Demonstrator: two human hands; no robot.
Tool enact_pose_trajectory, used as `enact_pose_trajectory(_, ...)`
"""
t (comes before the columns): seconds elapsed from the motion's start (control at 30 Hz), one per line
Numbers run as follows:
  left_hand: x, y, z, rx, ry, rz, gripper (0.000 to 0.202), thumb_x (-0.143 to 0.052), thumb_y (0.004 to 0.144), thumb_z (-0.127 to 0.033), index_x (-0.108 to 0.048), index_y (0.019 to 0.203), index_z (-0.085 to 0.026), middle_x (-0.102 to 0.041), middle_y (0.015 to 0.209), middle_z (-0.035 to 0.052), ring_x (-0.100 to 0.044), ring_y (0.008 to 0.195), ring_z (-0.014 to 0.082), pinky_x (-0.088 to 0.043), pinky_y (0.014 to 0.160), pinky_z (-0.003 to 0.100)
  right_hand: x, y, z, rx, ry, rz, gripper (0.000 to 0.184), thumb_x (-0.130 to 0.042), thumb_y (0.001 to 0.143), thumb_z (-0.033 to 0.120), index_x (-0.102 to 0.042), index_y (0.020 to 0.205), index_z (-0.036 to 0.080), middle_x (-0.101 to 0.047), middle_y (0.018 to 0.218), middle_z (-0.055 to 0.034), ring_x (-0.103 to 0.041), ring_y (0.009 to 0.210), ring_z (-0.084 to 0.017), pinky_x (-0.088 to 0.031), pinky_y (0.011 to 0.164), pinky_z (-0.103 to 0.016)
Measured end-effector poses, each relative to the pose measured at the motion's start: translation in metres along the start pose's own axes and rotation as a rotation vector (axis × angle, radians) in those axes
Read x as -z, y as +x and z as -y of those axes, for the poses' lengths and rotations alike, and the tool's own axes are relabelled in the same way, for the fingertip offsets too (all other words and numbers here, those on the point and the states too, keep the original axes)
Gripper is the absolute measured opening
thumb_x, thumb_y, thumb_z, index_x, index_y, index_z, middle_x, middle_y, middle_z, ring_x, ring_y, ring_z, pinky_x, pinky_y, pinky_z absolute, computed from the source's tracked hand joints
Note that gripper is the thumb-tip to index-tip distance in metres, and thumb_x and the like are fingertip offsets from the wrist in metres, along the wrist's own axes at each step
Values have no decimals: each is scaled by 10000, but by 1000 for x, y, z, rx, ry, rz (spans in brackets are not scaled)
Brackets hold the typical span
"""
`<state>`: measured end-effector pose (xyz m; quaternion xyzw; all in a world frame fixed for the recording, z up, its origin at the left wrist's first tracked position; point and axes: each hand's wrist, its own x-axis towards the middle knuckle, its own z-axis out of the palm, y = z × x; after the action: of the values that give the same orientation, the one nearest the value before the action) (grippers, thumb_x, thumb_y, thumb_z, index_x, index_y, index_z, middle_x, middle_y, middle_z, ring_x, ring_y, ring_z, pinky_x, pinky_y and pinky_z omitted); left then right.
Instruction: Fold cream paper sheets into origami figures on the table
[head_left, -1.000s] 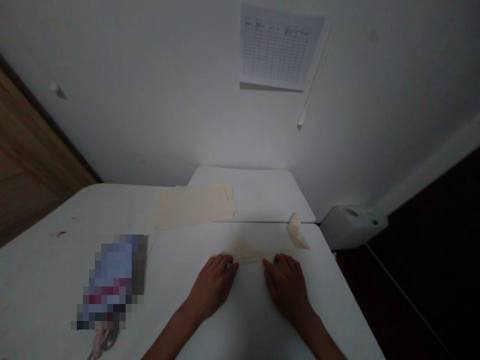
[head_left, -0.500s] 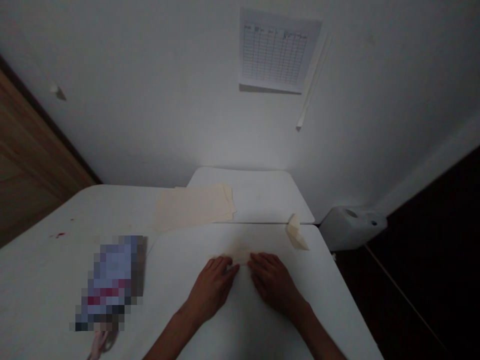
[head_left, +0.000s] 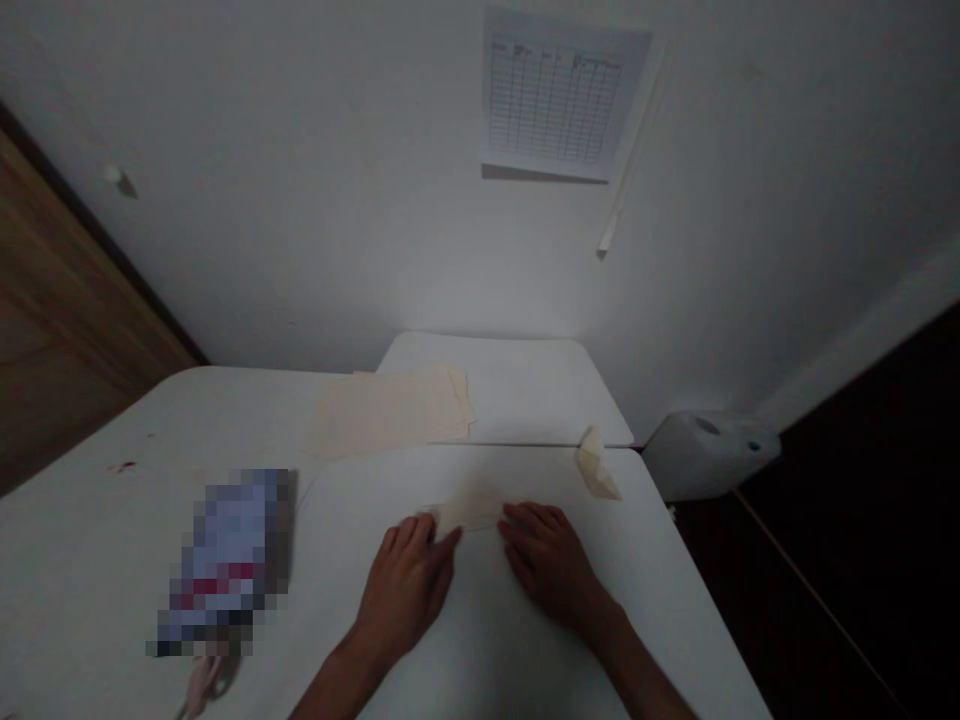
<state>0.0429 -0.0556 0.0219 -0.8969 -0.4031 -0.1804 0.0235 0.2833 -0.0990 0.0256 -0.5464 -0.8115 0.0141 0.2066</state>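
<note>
A cream sheet of paper (head_left: 480, 512), folded into a narrow strip, lies flat on the white table in front of me. My left hand (head_left: 406, 580) grips its left end, fingers curled at the edge and thumb along the near side. At the other end, my right hand (head_left: 549, 562) presses on the paper with its fingers bent together; some fingertips are hidden. Beyond the right hand stands a small folded cream paper piece (head_left: 598, 468). A stack of flat cream paper sheets (head_left: 390, 408) lies farther back on the left.
A pixelated bluish item (head_left: 229, 555) rests on the left of the white table (head_left: 337, 620), with a pinkish loop (head_left: 201, 685) below it. Past the table's right edge is a white plastic container (head_left: 709, 455). A printed chart (head_left: 555, 100) hangs on the wall behind.
My left hand has slid to the left along the folded paper, so more of the strip shows between the hands. The right hand has stayed nearly in place. The view has shifted slightly.
</note>
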Motion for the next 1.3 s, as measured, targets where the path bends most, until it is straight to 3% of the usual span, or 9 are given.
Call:
enact_pose_trajectory(0.27,10,-21,24,63,36,-34,344,-496,891,-229,-634,1203,-274,-545,947,80,-513,869,250,-430,725,383,-1,-1,0,-7,-8,-9,302,-499,943,227,-603,1225,247,-583,1320,-57,-501,1218,-220,-364,1025,-420)
enact_pose_trajectory(0.57,8,-32,30,97,93,-90,303,-471,903,-247,-659,1139,-222,-596,935,95,-563,852,257,-476,731,411,0,-1,1,-4,-2,-12,294,-493,944,220,-611,1212,238,-584,1316,-64,-508,1205,-221,-382,1010,-418)
enact_pose_trajectory(0.7,4,-30,20,30,138,-139,343,-442,922,-215,-605,1216,-149,-601,1190,163,-563,1074,305,-478,878,474,-3,-1,1,-8,4,-11,300,-488,947,216,-606,1221,239,-580,1322,-58,-501,1210,-227,-376,1020,-427)
enact_pose_trajectory(0.83,1,-17,0,-161,68,-59,526,-430,948,-279,-353,1450,-139,-387,1493,135,-378,1356,275,-374,1079,457,-3,-2,1,4,1,-17,306,-482,946,204,-602,1227,231,-579,1323,-63,-500,1213,-234,-382,1018,-432)
enact_pose_trajectory(1.07,-1,-7,-9,-200,-32,68,610,-440,953,-323,-231,1501,-159,-307,1531,124,-333,1390,256,-340,1118,454,-7,3,12,12,-56,-40,327,-469,941,176,-594,1241,210,-571,1337,-72,-492,1246,-210,-371,1066,-410)
enact_pose_trajectory(1.3,-3,-8,-6,-200,-57,65,615,-442,958,-342,-221,1504,-164,-303,1533,118,-336,1388,256,-355,1111,456,-17,7,29,25,-22,67,485,-415,964,239,-385,1439,142,-424,1467,-95,-352,1374,-208,-296,1145,-426)
